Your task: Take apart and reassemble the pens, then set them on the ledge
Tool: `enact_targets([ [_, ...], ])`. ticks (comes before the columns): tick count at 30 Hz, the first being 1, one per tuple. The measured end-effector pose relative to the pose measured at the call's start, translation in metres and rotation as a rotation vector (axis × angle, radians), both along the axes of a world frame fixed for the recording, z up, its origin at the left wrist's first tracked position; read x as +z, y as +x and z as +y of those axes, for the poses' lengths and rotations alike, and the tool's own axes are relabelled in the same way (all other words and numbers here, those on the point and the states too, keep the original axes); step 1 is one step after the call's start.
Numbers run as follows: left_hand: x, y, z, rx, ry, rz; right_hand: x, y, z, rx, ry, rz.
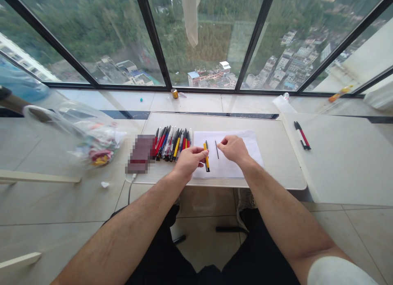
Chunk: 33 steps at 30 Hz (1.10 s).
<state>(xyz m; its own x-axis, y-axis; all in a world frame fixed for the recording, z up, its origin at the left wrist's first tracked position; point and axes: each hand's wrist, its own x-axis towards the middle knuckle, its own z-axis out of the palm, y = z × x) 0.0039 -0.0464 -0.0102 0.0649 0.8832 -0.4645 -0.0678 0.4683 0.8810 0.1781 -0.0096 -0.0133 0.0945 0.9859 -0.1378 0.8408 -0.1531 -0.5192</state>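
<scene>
My left hand (190, 161) pinches a yellow pen (206, 159) with dark ends, held nearly upright above the white paper (233, 169). To its right, my right hand (233, 148) has its thumb and fingertips closed on a thin dark pen refill (216, 150), also over the paper. A small gap separates the refill from the pen. Left of the paper, a row of several pens (172, 143) in red, black, yellow, blue and clear lies side by side on the low white table (276, 154).
A pixelated dark red rectangular object (141, 154) with a cable (130, 188) lies at the table's left. Two pens (302, 135) rest on a white board (344, 162) at right. A plastic bag (98, 141) is at left. A can (175, 93) stands by the window.
</scene>
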Motion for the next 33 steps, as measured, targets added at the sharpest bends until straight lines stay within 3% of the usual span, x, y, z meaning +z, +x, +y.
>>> enact_targets([
  [7, 0.0, -0.003, -0.001, 0.001, 0.002, 0.004, -0.003, -0.017, 0.0, 0.037, -0.112, -0.233],
  [14, -0.003, -0.004, -0.001, -0.008, 0.008, 0.023, -0.009, -0.016, 0.002, 0.022, -0.09, -0.177],
  [17, -0.005, -0.004, 0.0, -0.031, 0.013, 0.018, -0.009, -0.008, 0.001, -0.025, -0.071, 0.112],
  [21, -0.003, -0.001, -0.002, -0.092, 0.022, 0.008, -0.002, 0.008, -0.005, -0.228, -0.068, 0.812],
  [24, -0.001, 0.003, -0.004, -0.142, 0.026, 0.006, 0.005, 0.019, -0.012, -0.328, -0.02, 1.172],
  [27, 0.0, 0.008, -0.006, -0.191, 0.022, 0.011, 0.011, 0.025, -0.019, -0.324, -0.017, 1.281],
  [33, 0.006, 0.013, -0.009, -0.239, 0.021, 0.048, 0.016, 0.024, -0.023, -0.312, 0.038, 1.262],
])
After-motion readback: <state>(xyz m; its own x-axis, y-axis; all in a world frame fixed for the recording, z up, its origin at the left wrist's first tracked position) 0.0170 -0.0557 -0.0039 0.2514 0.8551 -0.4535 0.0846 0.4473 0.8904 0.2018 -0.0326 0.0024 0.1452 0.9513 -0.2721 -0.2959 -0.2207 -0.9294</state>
